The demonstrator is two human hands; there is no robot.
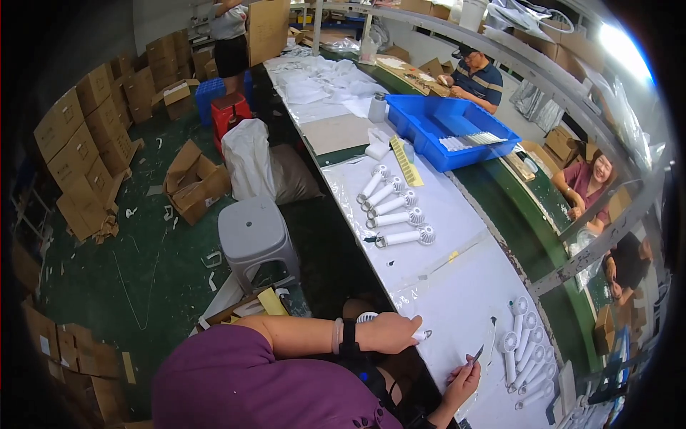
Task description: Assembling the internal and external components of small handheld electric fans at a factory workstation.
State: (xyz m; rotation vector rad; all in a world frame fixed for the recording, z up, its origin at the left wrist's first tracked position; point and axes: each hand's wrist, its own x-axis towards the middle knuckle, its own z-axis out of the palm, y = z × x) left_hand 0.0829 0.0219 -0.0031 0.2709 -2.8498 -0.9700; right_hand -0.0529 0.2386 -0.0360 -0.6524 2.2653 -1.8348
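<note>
Blue bin [416, 141] of white pieces [473, 141] near fans [390, 204]

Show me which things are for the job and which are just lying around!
For the job, it seems:
white fan in the left hand
small dark thing in the right hand
row of white fans

Probably just lying around:
grey stool
open cardboard box
white sack

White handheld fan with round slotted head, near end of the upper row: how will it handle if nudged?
The white handheld fan is probably stiff, given its straight, plastic-looking handle. Its wide head likely hinders rolling.
</note>
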